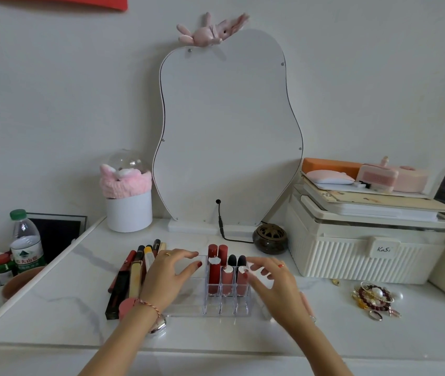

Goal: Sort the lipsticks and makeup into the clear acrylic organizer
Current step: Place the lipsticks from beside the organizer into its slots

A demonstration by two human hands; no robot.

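Both hands at the clear acrylic organizer [188, 310] on the white marble-look tabletop [66, 302], five lipsticks already slotted.

The left hand [165, 275] rests over the organizer's left side, fingers spread wide and fairly straight, gripping nothing. The right hand [275, 283] hovers at the right edge, fingers loosely spread; its thumb appears to touch the rightmost lipstick [242, 278], contact not certain. Two red lipsticks [218, 252] stand upright in the back row; three stand in the row ahead of them. Unsorted makeup tubes [134, 270] lie just left of the organizer, partly under the left hand. A jewellery pile [375, 297] lies well apart to the right.
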